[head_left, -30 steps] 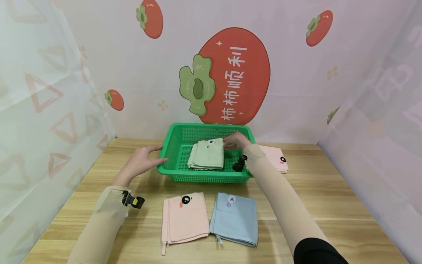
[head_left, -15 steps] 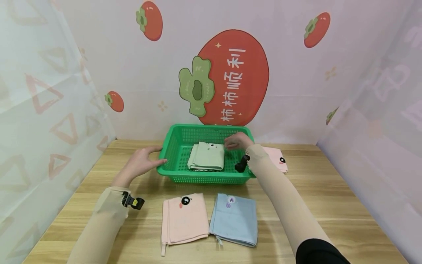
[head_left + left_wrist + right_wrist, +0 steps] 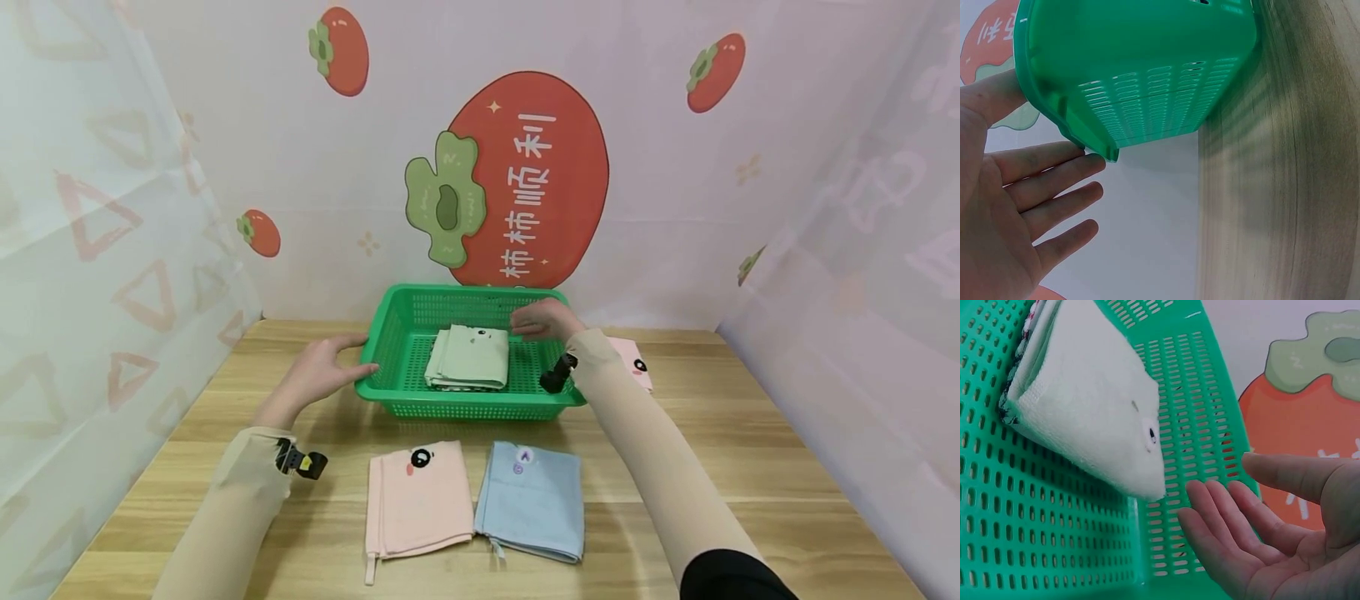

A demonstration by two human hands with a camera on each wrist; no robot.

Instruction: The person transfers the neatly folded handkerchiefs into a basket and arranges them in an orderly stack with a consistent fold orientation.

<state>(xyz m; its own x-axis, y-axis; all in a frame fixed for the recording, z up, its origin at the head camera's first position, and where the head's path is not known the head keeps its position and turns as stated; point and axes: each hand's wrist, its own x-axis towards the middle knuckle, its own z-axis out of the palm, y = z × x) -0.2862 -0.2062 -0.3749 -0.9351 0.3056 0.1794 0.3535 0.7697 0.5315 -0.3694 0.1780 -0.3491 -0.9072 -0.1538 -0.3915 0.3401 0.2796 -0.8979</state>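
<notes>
A green plastic basket [image 3: 472, 400] holds a folded pale green towel [image 3: 474, 357] with a small embroidered face; the dark-patterned edge of another cloth shows beneath it. My left hand [image 3: 318, 371] is at the basket's left side. Its thumb reaches over the rim, and in the left wrist view its other fingers [image 3: 1054, 178] extend straight along the outside, touching the rim's edge. Above the basket's right part hovers my right hand [image 3: 546, 319], fingers slightly bent and holding nothing. The right wrist view shows a gap between that hand and the pale green towel [image 3: 1094, 406].
On the wooden table [image 3: 712, 450], a folded pink towel [image 3: 422, 504] and a folded blue towel [image 3: 531, 504] lie side by side in front of the basket. Another pink towel [image 3: 632, 358] sits right of the basket, partly behind my right forearm. A printed backdrop [image 3: 660, 275] stands close behind.
My right hand has let go of the pale green towel's right edge, which has settled flat. The hand has drawn slightly rightward and its fingers have loosened. The left hand has stayed put.
</notes>
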